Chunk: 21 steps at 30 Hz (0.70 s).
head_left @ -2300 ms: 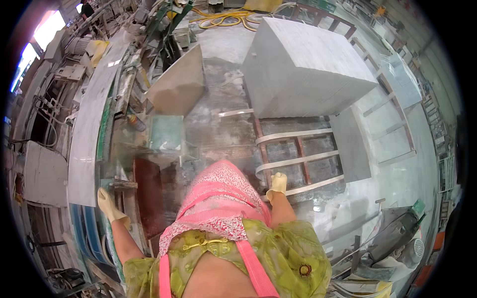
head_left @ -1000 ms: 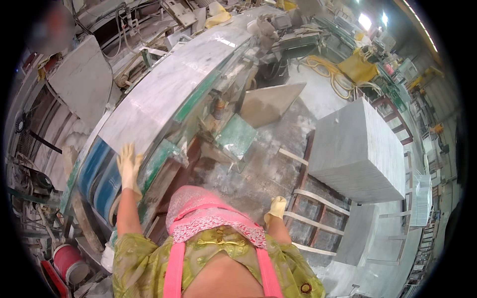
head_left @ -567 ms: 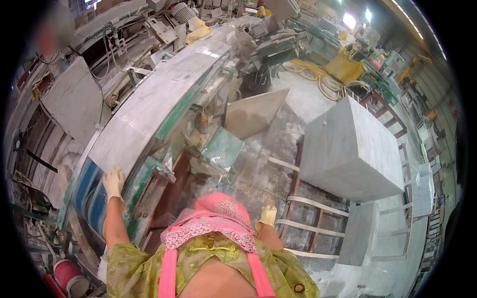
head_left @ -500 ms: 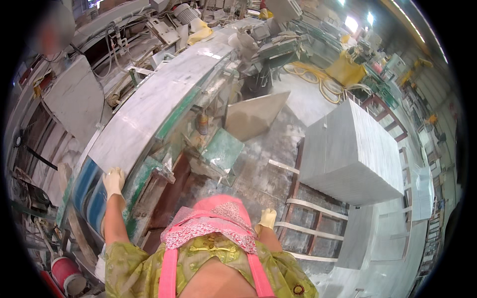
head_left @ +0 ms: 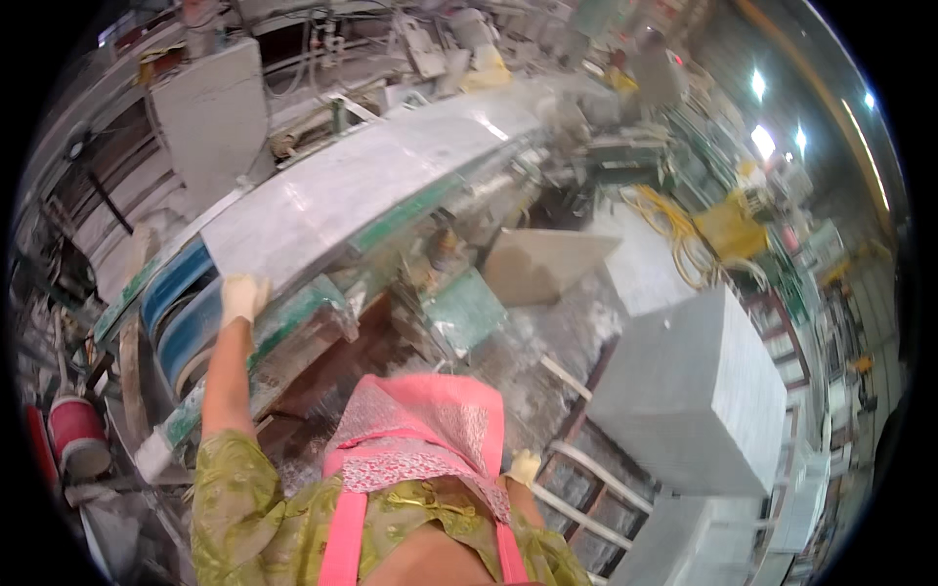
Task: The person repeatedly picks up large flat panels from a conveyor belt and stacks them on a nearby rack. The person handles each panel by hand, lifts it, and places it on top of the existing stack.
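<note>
A long pale grey-veined marble slab (head_left: 362, 166) lies flat along a green-edged conveyor at left. My left hand (head_left: 242, 297), in a cream glove, is at the slab's near end with its fingers curled against the edge. Just nearer than that end, curved blue belts (head_left: 181, 278) of the conveyor show. My right hand (head_left: 525, 467), also gloved, hangs low by my right side near a slatted rack (head_left: 586, 518). Its fingers look curled in, with nothing visible in them, though the picture is blurred.
A thick stack of white slabs (head_left: 674, 391) stands at right on the rack. Beyond the conveyor leans a grey stone panel (head_left: 210, 122). A beige slab (head_left: 542, 264) and a green box-like piece (head_left: 464, 308) are right of the conveyor. A yellow hose (head_left: 674, 234) lies farther off.
The view has swung, so the surroundings sit farther right. My left hand stays at the slab's near end, and my right hand remains low by my side.
</note>
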Each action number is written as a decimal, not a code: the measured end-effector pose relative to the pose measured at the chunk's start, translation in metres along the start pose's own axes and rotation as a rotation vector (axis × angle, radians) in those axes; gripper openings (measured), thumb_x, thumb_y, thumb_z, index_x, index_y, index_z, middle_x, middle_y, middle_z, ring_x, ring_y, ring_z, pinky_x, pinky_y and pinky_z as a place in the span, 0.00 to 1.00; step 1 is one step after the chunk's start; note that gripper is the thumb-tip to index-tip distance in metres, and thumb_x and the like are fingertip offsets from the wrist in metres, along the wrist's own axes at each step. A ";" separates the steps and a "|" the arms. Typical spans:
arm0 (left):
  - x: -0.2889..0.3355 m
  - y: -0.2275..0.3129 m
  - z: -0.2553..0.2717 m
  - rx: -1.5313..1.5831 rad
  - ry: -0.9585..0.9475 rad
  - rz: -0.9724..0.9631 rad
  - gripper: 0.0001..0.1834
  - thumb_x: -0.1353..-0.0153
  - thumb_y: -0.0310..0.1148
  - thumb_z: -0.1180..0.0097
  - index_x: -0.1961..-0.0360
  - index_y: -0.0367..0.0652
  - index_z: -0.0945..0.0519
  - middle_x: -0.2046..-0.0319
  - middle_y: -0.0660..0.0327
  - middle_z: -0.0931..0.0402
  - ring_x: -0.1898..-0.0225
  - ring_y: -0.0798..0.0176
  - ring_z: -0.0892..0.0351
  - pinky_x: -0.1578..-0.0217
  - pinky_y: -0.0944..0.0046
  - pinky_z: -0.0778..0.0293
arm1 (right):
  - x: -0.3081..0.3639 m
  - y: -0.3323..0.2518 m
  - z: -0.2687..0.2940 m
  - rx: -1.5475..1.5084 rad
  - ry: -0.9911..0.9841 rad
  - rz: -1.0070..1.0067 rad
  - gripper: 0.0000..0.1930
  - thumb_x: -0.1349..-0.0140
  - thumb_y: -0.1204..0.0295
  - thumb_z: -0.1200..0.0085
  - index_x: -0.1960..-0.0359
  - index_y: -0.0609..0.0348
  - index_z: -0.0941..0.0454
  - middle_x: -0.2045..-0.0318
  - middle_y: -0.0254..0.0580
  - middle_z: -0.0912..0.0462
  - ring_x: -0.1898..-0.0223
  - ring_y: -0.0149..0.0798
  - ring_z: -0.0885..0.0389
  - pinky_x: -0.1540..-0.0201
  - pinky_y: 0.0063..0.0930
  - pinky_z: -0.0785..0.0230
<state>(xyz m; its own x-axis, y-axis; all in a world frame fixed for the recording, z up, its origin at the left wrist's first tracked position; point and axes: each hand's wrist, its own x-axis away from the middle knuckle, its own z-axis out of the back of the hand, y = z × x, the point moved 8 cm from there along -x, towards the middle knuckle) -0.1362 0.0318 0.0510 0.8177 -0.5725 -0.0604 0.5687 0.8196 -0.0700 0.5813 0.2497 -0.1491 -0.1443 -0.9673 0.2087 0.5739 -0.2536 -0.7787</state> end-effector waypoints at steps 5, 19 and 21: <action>-0.010 0.000 -0.006 -0.016 0.041 0.044 0.32 0.35 0.55 0.57 0.66 0.34 0.15 0.61 0.41 0.19 0.56 0.43 0.20 0.52 0.50 0.27 | -0.029 0.052 -0.021 -0.214 -0.026 -0.141 0.17 0.38 0.67 0.57 0.60 0.72 0.27 0.69 0.50 0.20 0.70 0.44 0.24 0.65 0.39 0.31; 0.006 -0.023 0.002 0.251 0.281 0.040 0.14 0.42 0.43 0.44 0.67 0.43 0.17 0.57 0.53 0.23 0.48 0.53 0.29 0.42 0.53 0.36 | -0.019 -0.056 -0.134 -0.392 -0.102 0.055 0.10 0.43 0.72 0.55 0.71 0.69 0.27 0.77 0.54 0.20 0.78 0.41 0.24 0.75 0.36 0.32; 0.008 -0.033 0.005 0.294 0.300 0.059 0.12 0.43 0.40 0.44 0.69 0.43 0.18 0.56 0.52 0.22 0.48 0.52 0.28 0.42 0.52 0.36 | -0.007 -0.092 -0.139 -0.335 -0.163 0.046 0.11 0.42 0.71 0.55 0.73 0.69 0.28 0.76 0.54 0.20 0.75 0.41 0.23 0.72 0.34 0.31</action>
<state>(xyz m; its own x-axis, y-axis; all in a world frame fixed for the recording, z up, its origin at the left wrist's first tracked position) -0.1482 -0.0002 0.0578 0.8119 -0.4703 -0.3460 0.5587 0.7978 0.2265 0.4174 0.2786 -0.1610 0.0215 -0.9706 0.2397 0.2777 -0.2245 -0.9341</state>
